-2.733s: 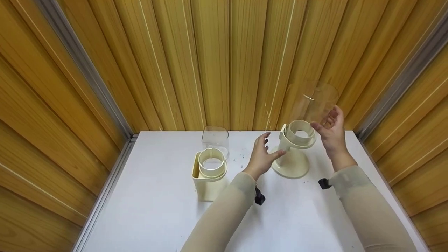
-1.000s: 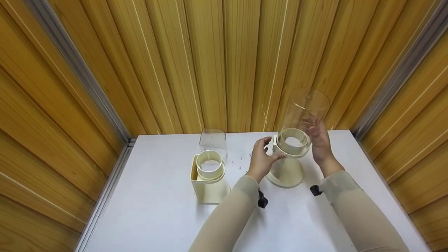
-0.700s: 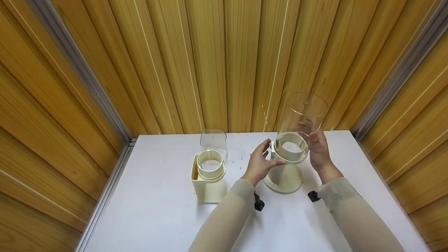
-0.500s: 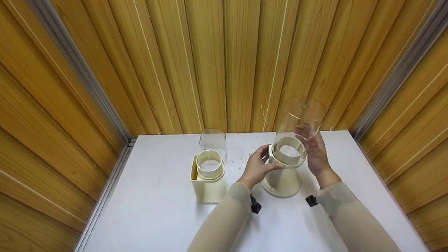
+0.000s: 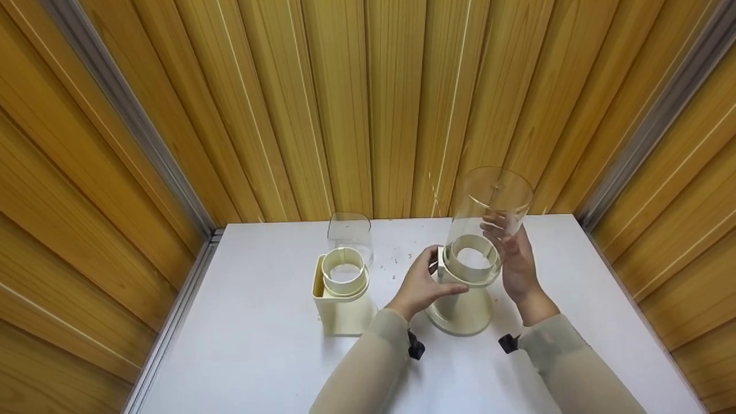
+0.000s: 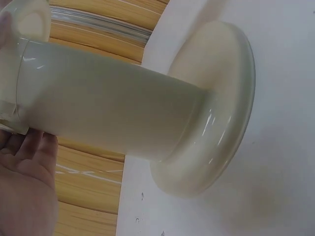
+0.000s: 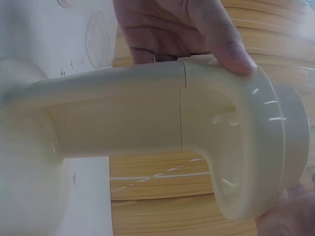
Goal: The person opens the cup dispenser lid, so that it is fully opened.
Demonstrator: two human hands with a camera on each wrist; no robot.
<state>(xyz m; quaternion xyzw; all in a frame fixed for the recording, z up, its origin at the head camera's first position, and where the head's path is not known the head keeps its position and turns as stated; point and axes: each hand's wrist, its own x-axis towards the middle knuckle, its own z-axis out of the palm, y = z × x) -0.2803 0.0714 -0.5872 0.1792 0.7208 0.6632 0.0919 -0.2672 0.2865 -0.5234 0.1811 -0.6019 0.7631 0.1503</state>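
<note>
A cream plastic stand (image 5: 467, 310) with a round base, a thick column and a ring at the top is on the right side of the table. Around the ring's inner collar rises a clear cylinder (image 5: 489, 201). My left hand (image 5: 422, 284) grips the stand at the ring, thumb in front and fingers behind; the left wrist view shows the column (image 6: 108, 98) beside those fingers. On the far side, my right hand (image 5: 514, 259) holds the cylinder's lower wall, its fingers showing through. In the right wrist view, the stand's hollow top (image 7: 236, 147) lies between both hands.
Left of my arms stands a second cream unit (image 5: 348, 313) with a squared body and a round collar. A clear container (image 5: 349, 227) shows just behind it. Small dark specks (image 5: 394, 267) dot the white table (image 5: 241, 345). Wood-patterned panels (image 5: 345, 115) wall in the back and sides.
The stand and clear cylinder have come toward me and slightly left. The cylinder has lowered around the collar. My left hand has closed on the ring; my right hand has moved down and left.
</note>
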